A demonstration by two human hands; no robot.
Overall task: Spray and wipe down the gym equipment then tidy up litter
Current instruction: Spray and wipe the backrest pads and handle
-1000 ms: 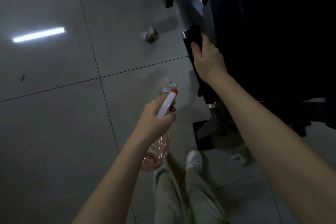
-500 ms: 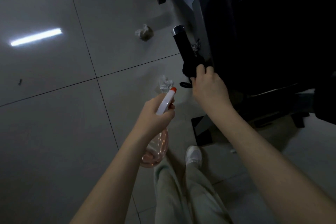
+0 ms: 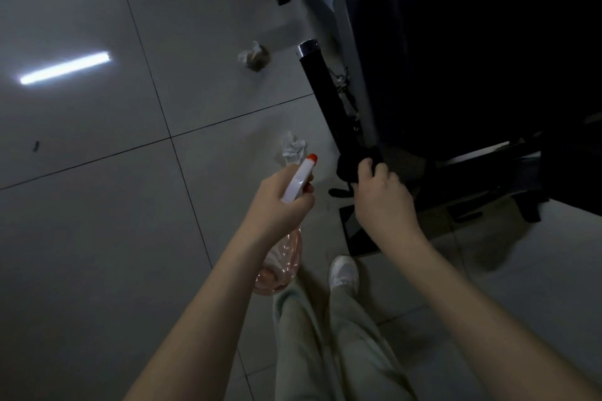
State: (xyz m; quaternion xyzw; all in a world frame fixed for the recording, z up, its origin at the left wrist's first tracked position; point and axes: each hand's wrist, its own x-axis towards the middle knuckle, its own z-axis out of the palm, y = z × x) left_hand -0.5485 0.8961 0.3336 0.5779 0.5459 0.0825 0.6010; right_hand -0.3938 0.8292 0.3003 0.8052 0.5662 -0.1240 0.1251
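The floor (image 3: 97, 238) is grey tile, and the machine (image 3: 472, 58) stands dark on its right side. A black bar (image 3: 321, 91) with a chrome cap slants down the machine's near edge.

The right hand (image 3: 382, 195) is now at the bar's low end. A second ago it lay near the chrome cap, so it has slid the whole length of the bar in one wipe. Its fingers curl round a dark cloth (image 3: 348, 168) and bunch it against the bar's foot.

The left hand (image 3: 280, 202) has not moved. Its fingers wrap the neck of the spray bottle (image 3: 299, 177), whose orange nozzle points up and away from the machine. I cannot tell if a finger rests on the trigger. The bottle's clear body hangs below the hand with a little pink liquid at the bottom.

The bar looks wiped, so I judge the next stretch of the machine is due for spray.

Two bits of litter lie untouched on the tiles: a crumpled wad (image 3: 254, 57) left of the cap and a white tissue (image 3: 293, 145) just beyond the nozzle. Tidying has not yet begun.
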